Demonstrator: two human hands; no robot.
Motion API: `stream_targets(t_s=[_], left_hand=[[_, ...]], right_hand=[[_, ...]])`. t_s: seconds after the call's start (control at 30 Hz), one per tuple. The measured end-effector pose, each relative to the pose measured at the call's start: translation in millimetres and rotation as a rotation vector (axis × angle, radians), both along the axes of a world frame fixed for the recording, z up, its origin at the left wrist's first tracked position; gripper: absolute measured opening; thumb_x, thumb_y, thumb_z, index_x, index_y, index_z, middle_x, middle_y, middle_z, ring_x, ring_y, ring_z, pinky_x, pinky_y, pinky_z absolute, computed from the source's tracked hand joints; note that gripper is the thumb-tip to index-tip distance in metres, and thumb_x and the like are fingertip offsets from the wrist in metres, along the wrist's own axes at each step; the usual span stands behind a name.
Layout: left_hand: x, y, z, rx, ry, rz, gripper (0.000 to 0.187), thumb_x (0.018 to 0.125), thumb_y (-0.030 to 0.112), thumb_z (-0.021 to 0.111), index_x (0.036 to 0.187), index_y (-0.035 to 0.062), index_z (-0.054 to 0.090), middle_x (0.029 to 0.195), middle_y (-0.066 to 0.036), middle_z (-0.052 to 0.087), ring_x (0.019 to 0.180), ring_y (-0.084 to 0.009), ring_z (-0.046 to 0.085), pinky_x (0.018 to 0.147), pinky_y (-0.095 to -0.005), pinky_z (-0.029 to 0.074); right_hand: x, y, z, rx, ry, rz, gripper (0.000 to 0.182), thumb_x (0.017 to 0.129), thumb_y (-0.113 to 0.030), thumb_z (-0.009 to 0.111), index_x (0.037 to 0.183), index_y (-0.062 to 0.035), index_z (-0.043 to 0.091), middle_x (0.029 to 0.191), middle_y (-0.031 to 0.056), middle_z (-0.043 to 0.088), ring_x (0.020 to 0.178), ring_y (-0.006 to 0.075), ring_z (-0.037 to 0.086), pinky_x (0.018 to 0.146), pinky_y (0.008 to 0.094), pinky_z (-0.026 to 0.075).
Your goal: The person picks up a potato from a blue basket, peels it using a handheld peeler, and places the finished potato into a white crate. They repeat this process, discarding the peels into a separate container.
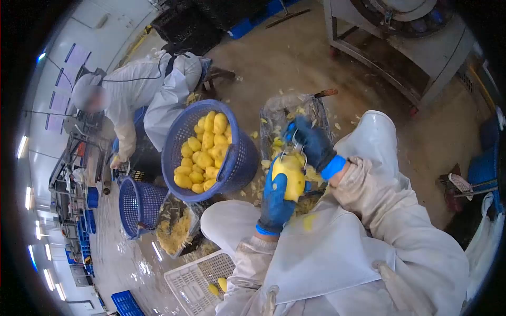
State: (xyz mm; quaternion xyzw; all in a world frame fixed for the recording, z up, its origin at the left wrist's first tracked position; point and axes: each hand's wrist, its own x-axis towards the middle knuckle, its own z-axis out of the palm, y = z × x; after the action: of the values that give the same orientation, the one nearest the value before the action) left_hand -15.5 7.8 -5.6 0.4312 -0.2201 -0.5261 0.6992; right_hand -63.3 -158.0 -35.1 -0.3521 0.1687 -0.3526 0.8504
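My left hand (278, 204), in a blue glove, is wrapped round the lower left side of a large, smooth yellow potato (291, 178) above my lap. My right hand (312, 143), in a dark blue glove, grips a metal peeler (298, 152) whose bowed frame lies against the potato's upper end. Its blade is hard to make out. Under both hands stands a scrap-filled tray (321, 113) strewn with yellow peelings. To the left, a blue-purple basket (245, 166) holds several yellow potatoes (203, 158).
A second blue basket (138, 205) stands beside a tub of peelings (176, 231). Below is a white crate (184, 282) with two potatoes. A co-worker in white (142, 84) bends over at upper left. A metal machine frame (390, 68) stands upper right. Peel scraps litter the floor.
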Motion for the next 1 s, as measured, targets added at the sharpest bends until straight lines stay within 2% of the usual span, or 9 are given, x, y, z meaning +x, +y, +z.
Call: stream_targets(t_s=[0.27,0.37,0.43,0.57,0.63,0.7,0.77,0.83,1.0], left_hand=[[1.1,1.1,10.2,-0.066,0.137,0.013,0.06,0.088,0.039,0.051,0.136,0.0091,0.03,0.123,-0.009,0.047,0.108,-0.0236,0.051,0.084,-0.0413,0.049],[2.4,2.3,11.9,-0.099,0.214,0.061,0.055,0.09,0.039,0.049,0.133,0.009,0.033,0.122,-0.009,0.048,0.108,-0.0231,0.052,0.084,-0.0407,0.049],[-0.8,-7.3,10.9,-0.018,0.206,0.155,0.049,0.091,0.039,0.047,0.129,0.009,0.039,0.119,-0.009,0.051,0.107,-0.0225,0.053,0.084,-0.0396,0.049],[2.8,-5.4,12.5,-0.057,0.471,0.112,0.039,0.094,0.035,0.04,0.122,0.0084,0.045,0.117,-0.009,0.052,0.106,-0.0232,0.053,0.088,-0.0408,0.047],[4.8,-8.2,13.2,-0.038,0.499,0.159,0.036,0.093,0.031,0.043,0.121,0.0084,0.045,0.115,-0.01,0.052,0.105,-0.0238,0.054,0.088,-0.0407,0.047],[-0.2,-12.6,-3.8,-0.027,0.055,0.296,0.047,0.086,0.041,0.053,0.116,0.0056,0.05,0.111,-0.01,0.055,0.105,-0.027,0.054,0.087,-0.0414,0.047],[6.2,-13.4,-4.5,0.021,0.094,0.23,0.045,0.083,0.035,0.058,0.116,0.0052,0.05,0.11,-0.01,0.056,0.104,-0.0263,0.054,0.089,-0.0419,0.046],[5.5,-16.7,14.1,-0.048,0.643,0.3,0.041,0.082,0.027,0.061,0.115,0.0058,0.05,0.109,-0.009,0.056,0.104,-0.0249,0.054,0.091,-0.0417,0.045],[18.9,-22.7,-4.4,-0.095,0.443,0.428,0.038,0.08,0.019,0.061,0.113,0.0046,0.051,0.107,-0.01,0.057,0.101,-0.0257,0.054,0.091,-0.0433,0.045]], right_hand=[[-1.6,-14.4,-16.0,-0.077,0.136,-0.002,0.023,0.093,-0.027,0.048,0.093,-0.0083,0.06,0.083,-0.0007,0.059,0.076,0.0094,0.053,0.072,0.0242,0.044],[1.0,-38.9,-21.4,0.139,-0.292,-0.176,0.022,0.093,-0.025,0.049,0.097,-0.0073,0.06,0.085,-0.001,0.059,0.078,0.0086,0.053,0.072,0.0253,0.044],[2.8,10.2,3.6,-0.044,-0.136,-0.081,0.027,0.092,-0.03,0.05,0.097,-0.0039,0.056,0.085,0.007,0.061,0.079,0.0178,0.06,0.071,0.0302,0.048],[-2.7,-22.5,-9.5,-0.147,-0.034,-0.249,0.021,0.092,-0.024,0.05,0.094,-0.0043,0.058,0.083,0.0037,0.06,0.072,0.0132,0.057,0.07,0.0274,0.047],[1.4,-24.8,-10.7,-0.016,-0.076,-0.285,0.024,0.092,-0.025,0.048,0.095,-0.0038,0.059,0.085,0.0042,0.061,0.073,0.013,0.057,0.071,0.0276,0.046],[-1.9,20.6,12.9,0.144,-0.121,-0.042,0.024,0.093,-0.027,0.048,0.089,-0.0051,0.059,0.081,0.0026,0.061,0.07,0.0122,0.057,0.069,0.028,0.046],[5.4,15.3,-2.0,-0.026,0.084,-0.086,0.024,0.092,-0.027,0.049,0.087,-0.006,0.059,0.079,0.002,0.062,0.069,0.0121,0.057,0.069,0.0281,0.046],[-1.3,-17.9,-7.9,-0.15,0.058,-0.244,0.023,0.092,-0.028,0.051,0.089,-0.0061,0.059,0.079,0.0019,0.061,0.074,0.0112,0.057,0.071,0.0276,0.045],[0.3,16.6,0.3,-0.053,0.005,-0.108,0.035,0.095,-0.035,0.043,0.094,-0.0027,0.057,0.082,0.0053,0.06,0.078,0.0163,0.058,0.076,0.0284,0.045]])
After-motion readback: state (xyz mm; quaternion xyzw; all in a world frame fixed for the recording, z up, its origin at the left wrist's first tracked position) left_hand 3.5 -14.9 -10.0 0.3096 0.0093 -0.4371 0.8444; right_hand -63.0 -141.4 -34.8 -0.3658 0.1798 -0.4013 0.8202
